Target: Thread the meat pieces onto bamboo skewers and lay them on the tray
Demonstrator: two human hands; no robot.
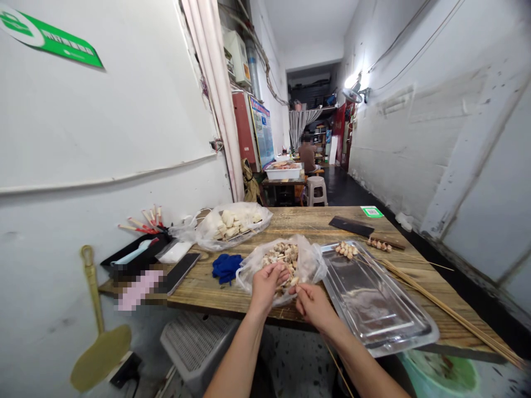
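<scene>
My left hand [267, 283] reaches into a clear plastic bag [257, 260] of small brown and white food pieces [284, 254] at the front edge of the wooden table [307, 221]. Its fingers pinch one piece. My right hand [313, 303] is right beside it, closed on a thin bamboo skewer [338, 367] that runs down under my wrist. Just to the right lies a shiny metal tray [373, 304] with one loaded skewer [346, 250] at its far end.
A second bag of pale food chunks [232, 224], a blue cloth [226, 267], a phone [182, 271], a cleaver [352, 225] and a bundle of bare skewers [448, 312] lie on the table. A person sits far down the corridor [307, 155] near a stool [316, 189].
</scene>
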